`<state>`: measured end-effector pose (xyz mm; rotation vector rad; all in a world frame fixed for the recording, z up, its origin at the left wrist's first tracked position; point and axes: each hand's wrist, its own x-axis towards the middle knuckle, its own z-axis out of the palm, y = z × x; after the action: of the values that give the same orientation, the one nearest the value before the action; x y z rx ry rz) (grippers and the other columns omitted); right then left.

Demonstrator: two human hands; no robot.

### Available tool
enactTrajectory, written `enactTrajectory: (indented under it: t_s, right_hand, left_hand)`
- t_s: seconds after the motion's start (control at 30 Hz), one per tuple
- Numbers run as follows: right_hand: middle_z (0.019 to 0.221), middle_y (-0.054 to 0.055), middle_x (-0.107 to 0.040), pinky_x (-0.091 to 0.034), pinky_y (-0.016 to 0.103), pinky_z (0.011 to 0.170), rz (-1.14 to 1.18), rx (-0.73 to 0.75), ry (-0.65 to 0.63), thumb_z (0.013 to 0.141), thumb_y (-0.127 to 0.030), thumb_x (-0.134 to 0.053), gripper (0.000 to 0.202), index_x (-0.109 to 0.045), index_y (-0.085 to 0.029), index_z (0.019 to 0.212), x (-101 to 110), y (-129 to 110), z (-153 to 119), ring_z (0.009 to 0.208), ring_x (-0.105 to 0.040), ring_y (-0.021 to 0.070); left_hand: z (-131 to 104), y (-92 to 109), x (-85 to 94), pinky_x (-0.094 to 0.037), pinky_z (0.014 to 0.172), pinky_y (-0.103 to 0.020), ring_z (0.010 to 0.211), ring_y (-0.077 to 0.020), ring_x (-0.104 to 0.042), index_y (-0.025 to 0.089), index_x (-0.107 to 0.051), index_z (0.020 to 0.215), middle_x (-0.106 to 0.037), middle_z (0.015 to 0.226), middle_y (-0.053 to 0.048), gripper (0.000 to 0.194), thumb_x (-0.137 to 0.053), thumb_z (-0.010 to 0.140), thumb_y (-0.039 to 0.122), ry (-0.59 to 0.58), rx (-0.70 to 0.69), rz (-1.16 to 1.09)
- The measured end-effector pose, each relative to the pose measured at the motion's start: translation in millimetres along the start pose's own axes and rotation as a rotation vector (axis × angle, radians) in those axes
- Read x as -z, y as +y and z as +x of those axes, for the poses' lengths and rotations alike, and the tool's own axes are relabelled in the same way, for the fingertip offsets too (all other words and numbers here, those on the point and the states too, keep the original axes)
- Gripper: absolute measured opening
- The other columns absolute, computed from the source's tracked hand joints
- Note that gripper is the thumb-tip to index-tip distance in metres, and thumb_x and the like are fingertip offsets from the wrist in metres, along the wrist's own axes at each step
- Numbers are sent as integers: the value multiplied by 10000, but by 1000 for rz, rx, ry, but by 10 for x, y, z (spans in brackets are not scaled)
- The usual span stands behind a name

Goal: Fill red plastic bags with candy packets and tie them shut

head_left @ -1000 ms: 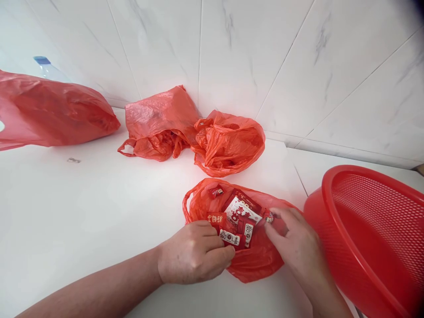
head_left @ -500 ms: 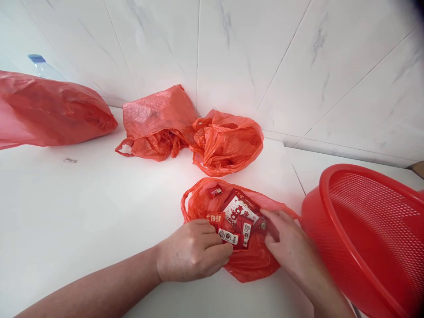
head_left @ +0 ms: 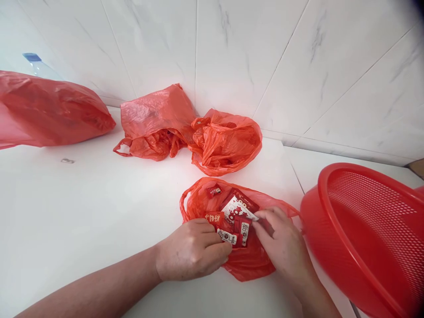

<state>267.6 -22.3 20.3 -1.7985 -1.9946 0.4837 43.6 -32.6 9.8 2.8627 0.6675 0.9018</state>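
Observation:
An opened red plastic bag (head_left: 248,269) lies on the white surface, with several small packets inside. My left hand (head_left: 195,249) is closed at the bag's near left rim, gripping the plastic; its fingertips are partly hidden. My right hand (head_left: 281,238) reaches in from the right, thumb and forefinger pinching the corner of a white packet with red print (head_left: 236,208). Close to both hands lie red packets with white labels, one upright (head_left: 244,230) and one sideways (head_left: 228,237). An orange-red packet (head_left: 214,218) and a small red wrapped piece (head_left: 213,190) sit farther left.
Two crumpled red bags (head_left: 157,110) (head_left: 232,141) rest by the marbled tile wall (head_left: 245,53). A fuller red bag (head_left: 53,110) lies far left, before a blue-capped bottle (head_left: 32,57). A red plastic basket (head_left: 341,238) stands close on my right.
My right hand has moved left and inward, and its thumb and forefinger have closed on the white packet's corner. My left hand stays at the bag's rim. The view has shifted slightly.

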Motion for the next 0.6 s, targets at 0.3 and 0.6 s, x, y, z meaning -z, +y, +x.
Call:
enactTrajectory:
  t_s: [0.3, 0.6]
  right_hand:
    - [986, 27, -687, -522, 312, 765, 510, -220, -90, 853, -309, -495, 210, -569, -242, 1038, -37, -28, 9, 887, -652, 193]
    - [1061, 33, -676, -514, 306, 813, 517, -190, -118, 873, -310, -462, 221, -594, -238, 1035, -15, 23, 8, 949, -641, 190]
  left_hand:
    - [0, 14, 20, -355, 508, -295, 541, -144, -444, 167, -574, 847, -567, 626, 2, 119, -468, 871, 117, -39, 28, 12]
    - [-17, -7, 0, -377, 503, -276, 538, -133, -490, 143, -594, 909, -589, 615, -4, 116, -496, 860, 104, 54, 80, 58]
